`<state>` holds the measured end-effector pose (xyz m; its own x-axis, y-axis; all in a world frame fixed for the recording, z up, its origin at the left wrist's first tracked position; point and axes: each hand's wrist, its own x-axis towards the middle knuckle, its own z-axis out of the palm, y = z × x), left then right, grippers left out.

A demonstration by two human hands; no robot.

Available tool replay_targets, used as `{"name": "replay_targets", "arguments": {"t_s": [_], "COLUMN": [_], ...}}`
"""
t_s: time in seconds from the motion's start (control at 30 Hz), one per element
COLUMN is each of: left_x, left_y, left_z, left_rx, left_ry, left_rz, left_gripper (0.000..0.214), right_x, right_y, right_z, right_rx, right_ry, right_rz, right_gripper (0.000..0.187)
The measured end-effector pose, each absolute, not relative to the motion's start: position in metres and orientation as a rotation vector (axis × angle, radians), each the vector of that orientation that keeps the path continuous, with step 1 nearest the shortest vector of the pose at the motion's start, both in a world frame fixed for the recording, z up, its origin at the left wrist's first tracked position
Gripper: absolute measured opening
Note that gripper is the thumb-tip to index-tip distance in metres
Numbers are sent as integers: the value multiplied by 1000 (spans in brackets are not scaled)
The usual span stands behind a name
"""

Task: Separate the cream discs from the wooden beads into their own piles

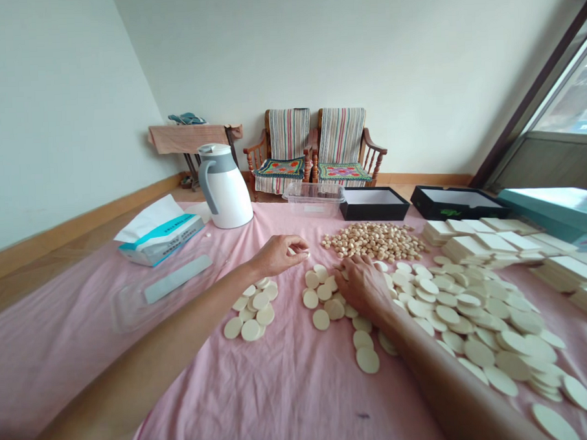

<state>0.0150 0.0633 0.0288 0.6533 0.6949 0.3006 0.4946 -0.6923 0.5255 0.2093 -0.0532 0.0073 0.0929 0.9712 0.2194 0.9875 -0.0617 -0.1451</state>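
Observation:
My left hand hovers over the pink cloth, fingers curled toward the thumb. A small pale bit shows between the fingers, too little to name. Below it lies a small heap of round pale wooden discs. My right hand rests palm down with bent fingers among loose discs, at the near edge of a pile of small wooden beads or pegs. Its fingertips are partly hidden, and what they grip cannot be made out. A large spread of discs lies to the right of that hand.
Stacks of pale square tiles stand at right, near a teal box. Two black trays and a clear plastic container line the far edge. A white jug, tissue pack and clear lid are left.

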Motion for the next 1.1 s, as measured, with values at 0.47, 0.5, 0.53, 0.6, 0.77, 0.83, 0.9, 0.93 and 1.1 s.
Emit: {"name": "replay_targets", "arguments": {"t_s": [0.47,0.5,0.53,0.6,0.77,0.83,0.9,0.93,1.1], "left_x": [-19,-19,-19,-17,-5,0,2,2,-3], "left_y": [85,84,84,80,63,60,63,67,93], "left_z": [6,5,5,7,18,20,20,19,7], "left_rx": [2643,2648,2650,2649,2588,2548,2556,2581,2664], "left_ry": [1209,1206,1213,1245,1051,884,889,954,1218], "left_rz": [488,497,509,532,528,472,495,534,580], "left_gripper": [16,15,13,12,20,29,31,27,24], "right_x": [209,209,209,209,209,209,209,209,209], "right_y": [-53,-53,-53,-52,-53,-53,-53,-53,-53], "right_z": [7,7,7,7,6,6,6,6,7], "right_rx": [-2114,-2114,-2116,-2120,-2106,-2102,-2099,-2100,-2119], "right_ry": [-1953,-1952,-1952,-1952,-1955,-1955,-1955,-1954,-1954], "right_rz": [-120,-120,-117,-110,-108,-109,-107,-106,-94], "right_gripper": [29,29,29,29,30,30,30,30,31]}}
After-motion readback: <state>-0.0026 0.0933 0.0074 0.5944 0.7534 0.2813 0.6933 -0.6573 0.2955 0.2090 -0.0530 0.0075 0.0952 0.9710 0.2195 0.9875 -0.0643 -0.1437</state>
